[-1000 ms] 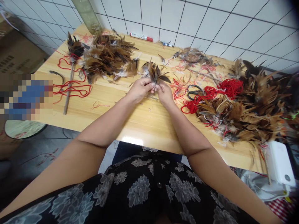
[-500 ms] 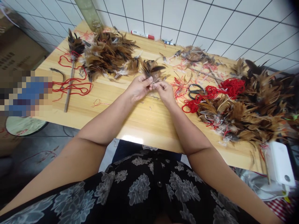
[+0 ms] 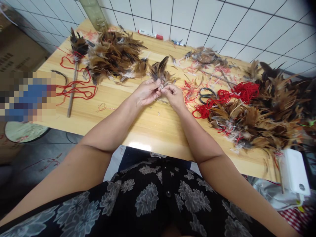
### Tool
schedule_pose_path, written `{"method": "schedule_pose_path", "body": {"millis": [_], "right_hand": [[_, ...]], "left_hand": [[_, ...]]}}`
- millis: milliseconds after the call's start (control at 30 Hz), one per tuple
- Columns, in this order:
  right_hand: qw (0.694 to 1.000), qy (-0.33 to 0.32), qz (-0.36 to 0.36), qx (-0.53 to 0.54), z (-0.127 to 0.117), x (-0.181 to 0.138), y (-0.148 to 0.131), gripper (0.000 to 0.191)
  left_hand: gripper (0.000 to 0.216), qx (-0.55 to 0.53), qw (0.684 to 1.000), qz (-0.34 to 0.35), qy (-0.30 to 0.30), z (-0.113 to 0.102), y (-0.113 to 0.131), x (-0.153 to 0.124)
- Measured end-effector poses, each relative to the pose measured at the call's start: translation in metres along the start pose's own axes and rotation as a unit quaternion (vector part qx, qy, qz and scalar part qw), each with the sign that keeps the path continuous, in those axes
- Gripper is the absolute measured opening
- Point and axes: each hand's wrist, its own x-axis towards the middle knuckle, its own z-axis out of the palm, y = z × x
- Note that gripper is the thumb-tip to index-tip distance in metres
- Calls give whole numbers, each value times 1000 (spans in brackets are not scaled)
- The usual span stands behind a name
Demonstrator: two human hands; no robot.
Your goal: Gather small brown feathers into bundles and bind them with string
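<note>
Over the middle of the wooden table (image 3: 153,125), a small bunch of brown and dark feathers (image 3: 161,70) fans away from me. My left hand (image 3: 148,92) pinches its base between thumb and fingers. Close beside it, my right hand (image 3: 174,95) is closed at the same base, its fingertips on the pale quill ends. Past my left hand lies a larger heap of brown feathers (image 3: 116,56). Right of my right hand are black-handled scissors (image 3: 207,95), partly covered by red cord (image 3: 245,92).
At the left lies a wooden stick (image 3: 72,89) with feathers at its top and red cord around it. A large feather pile (image 3: 266,115) and a white power bank-like box (image 3: 295,171) occupy the right. Markers (image 3: 150,34) lie by the tiled wall, near a greenish container (image 3: 95,14).
The dark feather in the held bunch has swung from pointing right to pointing more upward. Both hands stay in nearly the same place. The view has shifted slightly.
</note>
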Motion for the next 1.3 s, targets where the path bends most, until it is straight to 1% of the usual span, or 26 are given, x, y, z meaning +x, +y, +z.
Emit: {"method": "schedule_pose_path", "body": {"millis": [100, 267, 333, 433, 533, 633, 700, 767, 867, 900, 967, 1033, 1100, 1233, 1300], "right_hand": [[1000, 0, 1, -16, 0, -1, -1, 33], [999, 5, 13, -48, 0, -3, -6, 35], [998, 5, 24, -55, 1, -3, -8, 37], [999, 7, 29, -38, 1, -4, -9, 47], [999, 16, 29, -4, -1, -3, -8, 58], [999, 19, 34, -2, -2, -2, -6, 60], [999, 24, 29, -20, -3, -1, -6, 57], [999, 24, 28, -41, -3, -1, -6, 52], [998, -6, 39, -58, -4, -1, -8, 56], [997, -18, 42, -60, -5, -1, -9, 59], [997, -31, 42, -52, -5, -1, -12, 60], [998, -37, 38, -33, -5, 0, -15, 58], [999, -43, 31, -9, -5, 0, -16, 60], [998, -56, 22, 9, -7, 0, -16, 67], [998, -62, 18, 6, -8, 0, -15, 67]], "left_hand": [[39, 6, 1000, 5, -13, -2, -2, 2], [39, 39, 999, 25, -26, -10, -8, 13], [39, 61, 996, 43, -42, -14, -10, 18], [42, 110, 988, 88, -63, -23, -9, 24], [45, 184, 971, 141, -65, -33, -9, 30], [48, 260, 945, 193, -51, -40, -8, 34], [44, 296, 928, 222, -45, -43, -7, 35], [34, 322, 914, 243, -43, -43, -6, 35], [30, 342, 901, 265, -34, -40, -5, 34], [31, 336, 902, 269, -32, -38, -6, 34], [32, 303, 915, 264, -34, -34, -9, 34], [31, 266, 931, 246, -41, -31, -12, 33], [29, 248, 939, 231, -53, -29, -15, 31], [26, 254, 939, 224, -59, -30, -17, 29], [27, 259, 941, 213, -54, -31, -17, 29]]}}
